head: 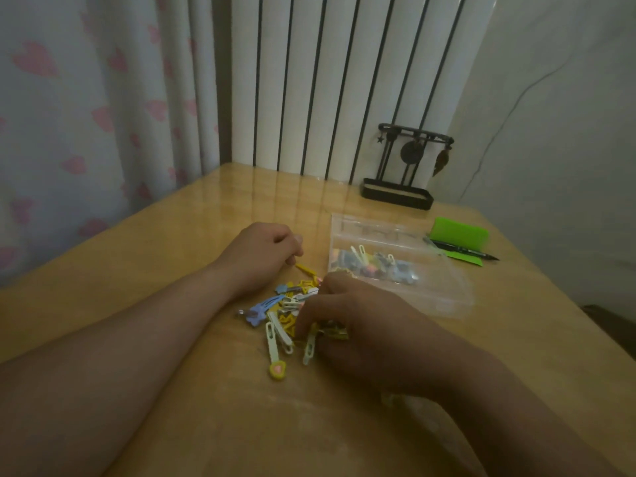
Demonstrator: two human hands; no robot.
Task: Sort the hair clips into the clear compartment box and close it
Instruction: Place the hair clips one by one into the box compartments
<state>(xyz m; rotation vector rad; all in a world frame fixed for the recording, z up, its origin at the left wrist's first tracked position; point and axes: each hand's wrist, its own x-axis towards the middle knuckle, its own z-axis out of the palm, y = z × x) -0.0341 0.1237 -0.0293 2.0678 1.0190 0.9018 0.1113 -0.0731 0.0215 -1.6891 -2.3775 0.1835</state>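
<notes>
A pile of small hair clips [275, 313], yellow, blue and pale green, lies on the wooden table [137, 270] in front of me. My left hand [261, 253] rests behind the pile with its fingers curled, pinching a yellow clip [306, 269] by one end. My right hand [347, 325] lies over the pile's right side, fingers closed on several clips. The clear compartment box [395, 266] stands open to the right of the pile, with several clips in its middle section.
A green pad [459, 232] and a black pen [464, 253] lie past the box. A black metal stand [402, 177] sits at the table's far edge by the radiator. A curtain hangs on the left.
</notes>
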